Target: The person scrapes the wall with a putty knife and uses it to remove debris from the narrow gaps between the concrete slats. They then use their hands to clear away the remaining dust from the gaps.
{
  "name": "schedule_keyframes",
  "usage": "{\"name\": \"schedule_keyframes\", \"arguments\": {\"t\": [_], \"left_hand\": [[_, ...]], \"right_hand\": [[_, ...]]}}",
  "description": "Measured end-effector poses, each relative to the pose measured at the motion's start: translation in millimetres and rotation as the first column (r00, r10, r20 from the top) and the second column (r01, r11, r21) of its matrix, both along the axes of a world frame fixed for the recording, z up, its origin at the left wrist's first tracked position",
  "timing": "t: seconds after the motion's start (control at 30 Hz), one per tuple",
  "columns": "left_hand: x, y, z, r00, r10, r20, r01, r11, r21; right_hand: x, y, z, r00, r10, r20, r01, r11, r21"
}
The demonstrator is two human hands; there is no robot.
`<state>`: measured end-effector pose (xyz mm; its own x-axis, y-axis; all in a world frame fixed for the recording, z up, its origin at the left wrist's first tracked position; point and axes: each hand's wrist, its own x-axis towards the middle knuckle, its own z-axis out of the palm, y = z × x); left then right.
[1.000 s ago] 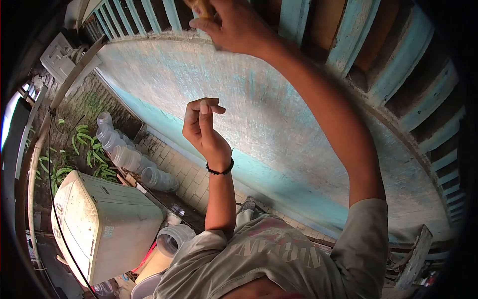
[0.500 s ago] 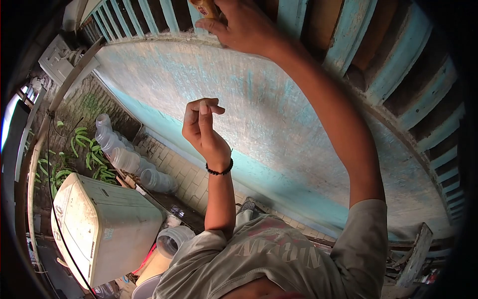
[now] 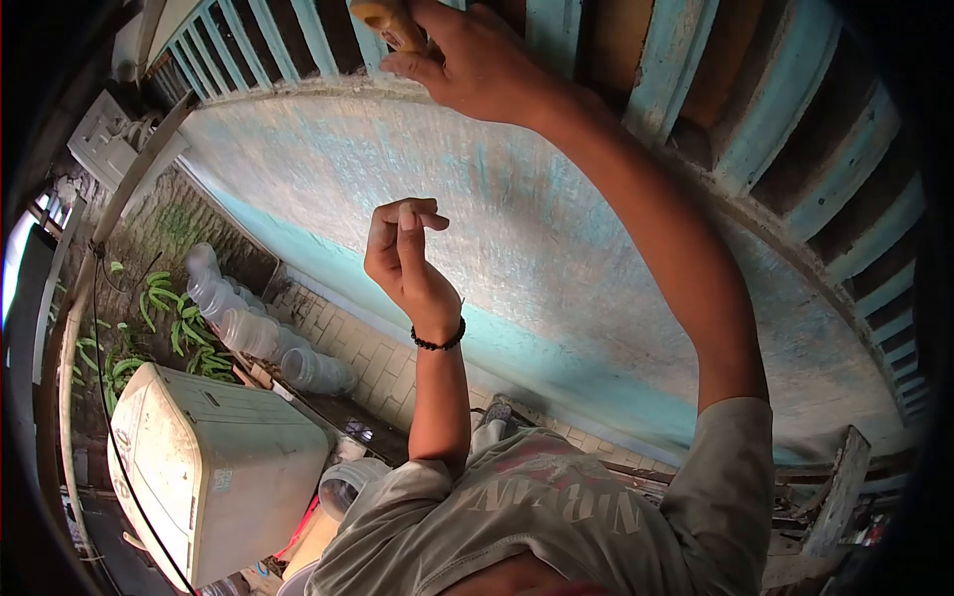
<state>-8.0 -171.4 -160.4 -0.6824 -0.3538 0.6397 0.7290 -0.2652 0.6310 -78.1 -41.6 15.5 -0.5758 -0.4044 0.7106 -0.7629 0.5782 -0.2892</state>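
Observation:
In the head view, my right hand point(image 3: 477, 65) reaches up to the top of the wall and grips a yellow-brown tool handle point(image 3: 390, 22). The handle's far end is cut off by the frame edge, so its kind does not show. Behind that hand are light-blue slats point(image 3: 552, 40) above the wall's ledge. My left hand point(image 3: 409, 263), with a black bead bracelet point(image 3: 438, 338) at the wrist, is held up in front of the wall point(image 3: 556, 228). Its fingers are bent, the thumb pressed to them, and nothing shows between them. The wall's paint is patchy blue and grey.
To the left stands a dirty white bin-like box point(image 3: 248, 467). Several clear plastic tubs point(image 3: 248, 333) lie along a tiled walkway point(image 3: 373, 348). Green leaves point(image 3: 164, 298) grow beyond them. A pole point(image 3: 129, 194) and a dark cable point(image 3: 109, 437) run down the left side.
My right hand and the handle have shifted slightly left and down in the view, and more of the handle shows. The slats have shifted left as well. My left hand keeps its pose.

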Motion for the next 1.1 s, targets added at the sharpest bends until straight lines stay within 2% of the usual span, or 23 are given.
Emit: {"name": "schedule_keyframes", "arguments": {"t": [0.07,0.17,0.27,0.37,0.47,0.57,0.6,0.7,0.73,0.83,0.87,0.93,1.07,1.1], "left_hand": [[-1.5,-1.5,-0.6,1.000,0.009,-0.006,-0.009,1.000,-0.008],[0.2,-1.8,-0.2,1.000,-0.003,-0.001,0.003,1.000,0.017],[1.8,-2.2,1.9,1.000,-0.003,-0.014,0.004,1.000,0.029],[1.8,-2.2,2.4,1.000,0.004,-0.008,-0.004,1.000,0.027],[1.6,1.0,3.4,1.000,-0.003,-0.024,0.004,1.000,0.024],[0.0,4.3,5.7,0.999,-0.011,-0.052,0.013,0.999,0.033],[0.4,5.0,5.4,0.998,-0.013,-0.056,0.015,0.999,0.039],[0.4,7.8,5.8,0.999,-0.021,-0.043,0.022,0.999,0.029],[1.4,9.6,6.3,0.999,-0.026,-0.036,0.027,0.999,0.029],[2.2,16.5,9.4,0.998,-0.040,-0.040,0.041,0.999,0.032],[2.4,19.7,9.7,0.998,-0.036,-0.051,0.038,0.998,0.043],[2.9,22.8,9.3,0.998,-0.026,-0.064,0.030,0.998,0.061],[3.1,24.8,5.2,0.998,-0.038,-0.048,0.041,0.996,0.074],[0.8,24.7,2.9,0.998,-0.037,-0.046,0.040,0.997,0.064]], "right_hand": [[4.1,-1.1,2.1,1.000,0.002,-0.030,-0.004,0.999,-0.054],[-5.4,4.5,0.1,0.997,-0.060,-0.049,0.060,0.998,0.010],[8.5,4.1,-3.5,0.993,0.028,-0.114,-0.023,0.999,0.041],[14.6,7.2,4.3,0.995,0.091,-0.042,-0.093,0.994,-0.052],[33.7,10.8,19.8,0.980,-0.117,0.161,0.109,0.992,0.060],[21.5,18.5,3.5,1.000,-0.020,0.014,0.019,0.998,0.056],[18.7,18.9,1.7,0.998,0.056,-0.032,-0.057,0.997,-0.044],[30.0,34.8,6.9,0.991,-0.088,-0.100,0.086,0.996,-0.024],[37.8,36.7,9.4,0.992,-0.125,-0.017,0.125,0.992,-0.008],[44.9,44.0,0.8,0.997,-0.053,0.051,0.049,0.996,0.075],[45.1,51.2,-2.4,0.997,0.019,0.076,-0.020,1.000,0.008],[49.6,59.3,-6.3,0.976,0.213,-0.056,-0.220,0.953,-0.210],[124.1,119.6,-9.2,0.994,-0.066,-0.083,0.032,0.936,-0.351],[149.9,132.5,-16.5,0.979,-0.171,-0.107,0.105,0.886,-0.451]]}}
